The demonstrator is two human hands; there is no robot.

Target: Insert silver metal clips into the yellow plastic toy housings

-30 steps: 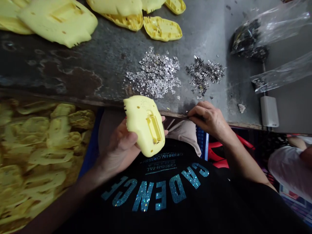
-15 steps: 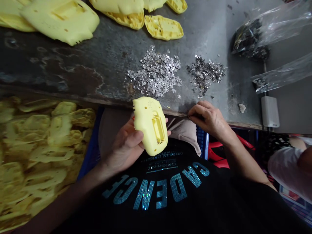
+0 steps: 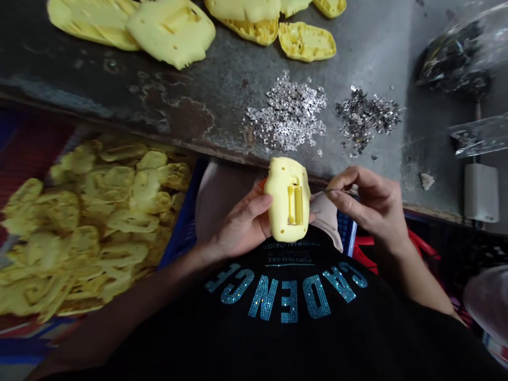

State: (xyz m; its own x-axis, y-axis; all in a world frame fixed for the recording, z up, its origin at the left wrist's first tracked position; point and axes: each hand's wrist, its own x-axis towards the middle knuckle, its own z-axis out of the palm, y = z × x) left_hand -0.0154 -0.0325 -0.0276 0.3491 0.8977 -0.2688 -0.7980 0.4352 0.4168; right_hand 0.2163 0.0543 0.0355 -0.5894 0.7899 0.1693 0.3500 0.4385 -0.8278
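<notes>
My left hand (image 3: 248, 219) is closed around the edge of a yellow plastic shell (image 3: 281, 203), held upright above my lap. The shell's outer face shows a rectangular battery recess and small screw holes. To the right of the shell, my right hand (image 3: 371, 203) pinches a thin, dark, pointed piece (image 3: 336, 190) between thumb and fingertips. Its tip points left towards the shell but does not touch it. Beyond the shell, on the bench, lie a pile of small silvery metal contacts (image 3: 289, 114) and a smaller, darker pile of metal pieces (image 3: 367, 119).
More yellow shells (image 3: 172, 32) lie along the far side of the grey bench (image 3: 130, 100). A blue crate (image 3: 180, 227) full of yellow parts (image 3: 91, 227) stands at my left. Plastic bags of dark pieces (image 3: 452, 61) and a white box (image 3: 481, 191) are on the right.
My right hand has lifted from the bench edge, and the thin dark piece now shows in its fingers. The shell has turned slightly more upright. The whole view has shifted left.
</notes>
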